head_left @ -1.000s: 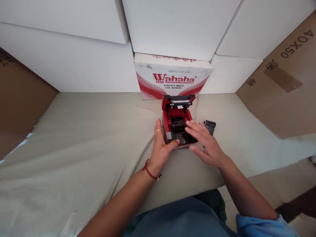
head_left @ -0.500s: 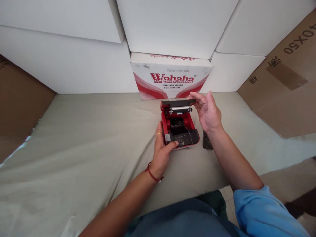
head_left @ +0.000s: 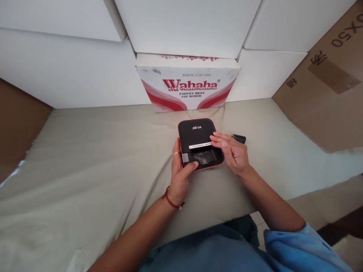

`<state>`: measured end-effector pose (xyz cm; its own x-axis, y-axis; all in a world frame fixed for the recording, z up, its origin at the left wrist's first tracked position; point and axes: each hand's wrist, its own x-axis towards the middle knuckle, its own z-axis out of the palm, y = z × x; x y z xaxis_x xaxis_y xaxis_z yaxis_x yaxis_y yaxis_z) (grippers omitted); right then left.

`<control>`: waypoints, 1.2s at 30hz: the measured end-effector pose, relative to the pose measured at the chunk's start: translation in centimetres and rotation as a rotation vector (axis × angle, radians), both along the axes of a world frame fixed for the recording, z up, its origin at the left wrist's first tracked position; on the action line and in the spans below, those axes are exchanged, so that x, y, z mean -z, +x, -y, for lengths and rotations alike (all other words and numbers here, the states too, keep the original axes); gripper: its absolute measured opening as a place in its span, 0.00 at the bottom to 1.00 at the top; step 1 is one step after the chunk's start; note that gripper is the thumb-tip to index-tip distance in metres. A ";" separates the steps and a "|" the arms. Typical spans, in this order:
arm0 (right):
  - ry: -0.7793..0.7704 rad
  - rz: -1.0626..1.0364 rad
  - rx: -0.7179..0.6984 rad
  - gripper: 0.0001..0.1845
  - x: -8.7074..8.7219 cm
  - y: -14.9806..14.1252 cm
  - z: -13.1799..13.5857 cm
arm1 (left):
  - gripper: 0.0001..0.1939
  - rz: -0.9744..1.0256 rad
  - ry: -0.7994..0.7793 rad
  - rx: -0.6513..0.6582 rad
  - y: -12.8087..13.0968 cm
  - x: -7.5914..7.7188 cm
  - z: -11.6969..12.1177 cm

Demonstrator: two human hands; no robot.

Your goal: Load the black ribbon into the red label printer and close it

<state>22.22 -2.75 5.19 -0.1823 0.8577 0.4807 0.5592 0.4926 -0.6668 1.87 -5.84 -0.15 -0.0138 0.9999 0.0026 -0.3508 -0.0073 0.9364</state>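
A small black and red label printer point(head_left: 195, 132) rests on the cloth-covered table, its black lid down over the roll bay. My left hand point(head_left: 181, 172) grips the printer's near left corner, thumb on top and fingers along the side. My right hand point(head_left: 231, 153) lies against the right part of the lid with its fingers stretched out. Just beyond those fingers is a black roll point(head_left: 238, 138), partly hidden by my right hand. The inside of the printer is out of sight beneath the lid.
Behind the printer stands a white and red Wahaha water carton point(head_left: 190, 85), against stacked white boxes point(head_left: 181, 26). A brown cardboard box point(head_left: 323, 83) borders the right side, another brown box point(head_left: 22, 124) the left. The table's pale cloth point(head_left: 99, 162) has wrinkles.
The printer's lid has swung from standing up to lying down. My right hand went up to the raised lid, then came down with it. My left hand kept its grip.
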 end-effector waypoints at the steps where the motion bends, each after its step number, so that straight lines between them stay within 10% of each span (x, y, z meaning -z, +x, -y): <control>1: 0.000 -0.005 -0.004 0.29 0.1 -0.1 0.1 | 0.48 0.027 -0.014 -0.021 0.1 -0.1 0.0; 8: -0.036 -0.042 0.061 0.31 0.1 -0.4 0.0 | 0.32 0.178 -0.052 -0.018 -0.8 0.4 -1.6; 26: 0.215 0.130 -0.047 0.31 1.7 -0.4 2.7 | 0.41 0.233 0.015 0.027 -1.5 0.9 -4.1; 36: 0.440 0.130 -0.309 0.16 -0.7 -0.7 1.7 | 0.41 0.331 0.086 0.058 -1.0 1.3 -3.8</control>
